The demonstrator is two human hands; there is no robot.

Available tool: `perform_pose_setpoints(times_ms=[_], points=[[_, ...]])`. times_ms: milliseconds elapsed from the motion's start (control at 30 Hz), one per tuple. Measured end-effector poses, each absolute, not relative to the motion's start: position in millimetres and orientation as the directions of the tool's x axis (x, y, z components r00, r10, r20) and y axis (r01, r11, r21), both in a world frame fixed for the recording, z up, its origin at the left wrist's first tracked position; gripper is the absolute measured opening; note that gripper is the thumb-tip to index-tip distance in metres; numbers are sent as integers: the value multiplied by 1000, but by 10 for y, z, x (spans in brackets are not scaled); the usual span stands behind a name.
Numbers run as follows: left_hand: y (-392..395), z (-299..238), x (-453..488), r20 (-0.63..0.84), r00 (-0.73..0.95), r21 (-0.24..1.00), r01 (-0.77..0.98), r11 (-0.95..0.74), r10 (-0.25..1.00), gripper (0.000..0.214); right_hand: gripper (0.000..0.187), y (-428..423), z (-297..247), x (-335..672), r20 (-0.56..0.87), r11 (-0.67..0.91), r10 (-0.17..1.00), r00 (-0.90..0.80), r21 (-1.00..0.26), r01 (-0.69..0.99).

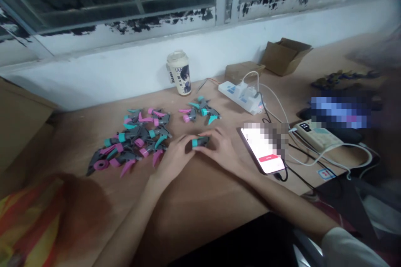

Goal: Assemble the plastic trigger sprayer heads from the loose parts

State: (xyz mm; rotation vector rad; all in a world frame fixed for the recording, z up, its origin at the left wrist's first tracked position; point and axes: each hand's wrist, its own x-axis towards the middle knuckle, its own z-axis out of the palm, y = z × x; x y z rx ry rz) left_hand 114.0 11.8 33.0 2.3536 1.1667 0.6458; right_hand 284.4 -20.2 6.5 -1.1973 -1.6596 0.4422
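Observation:
Between my two hands, just above the table [194, 225], is a trigger spray head [200, 142] with a grey body and a teal collar. The fingers of my left hand [178, 152] close on its collar end. From the other side, my right hand [221, 148] pinches the grey end with thumb and fingertips. Left of my hands lies a loose pile of grey spray heads [134, 133] with pink or teal collars and triggers. Beyond my hands sits a smaller group of the same spray heads [203, 108].
A lit phone [265, 156] lies right of my hands, cabled to a white power strip [239, 96]. Farther right are a power bank [316, 135] and trailing cables. A coffee cup [180, 73] and cardboard boxes [285, 56] stand by the wall. A colourful bag [31, 221] is at lower left.

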Motion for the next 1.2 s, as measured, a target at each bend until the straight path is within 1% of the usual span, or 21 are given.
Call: perform_pose_setpoints(times_ms=[67,133,167,233,333,433,567,633,733,933,1200], points=[[-73,320,1007,168,423,745,537,-396,891,29,37,-282,85,2789,504,509,852,-142,-735,448],[-189,267,924,113,307,872,425,-243,945,32,42,-350,71,2727,514,566,822,-243,-696,443],[-224,232,906,91,260,909,373,-187,961,33,42,-371,53,2702,519,584,810,-271,-677,447],[-271,160,913,67,198,943,309,-127,978,31,40,-381,6,2677,526,594,803,-280,-666,451],[-333,83,980,48,201,944,312,-110,978,29,31,-343,-63,2689,529,586,809,-258,-683,437],[-376,56,1026,0,247,945,317,-81,969,33,25,-295,-107,2714,539,593,804,-252,-686,423],[-337,56,993,-114,222,979,193,71,968,36,28,-257,-126,2712,543,608,792,-279,-663,437],[-302,57,963,-139,235,981,166,101,962,35,30,-247,-126,2706,546,618,785,-294,-650,443],[-277,51,942,-156,281,980,163,113,947,33,31,-241,-133,2706,540,620,783,-307,-647,444],[-261,19,947,-195,292,976,147,158,936,29,27,-257,-163,2732,549,647,763,-342,-631,429],[-268,13,924,-169,327,969,228,96,930,26,30,-296,-177,2748,571,694,719,-397,-558,454]])
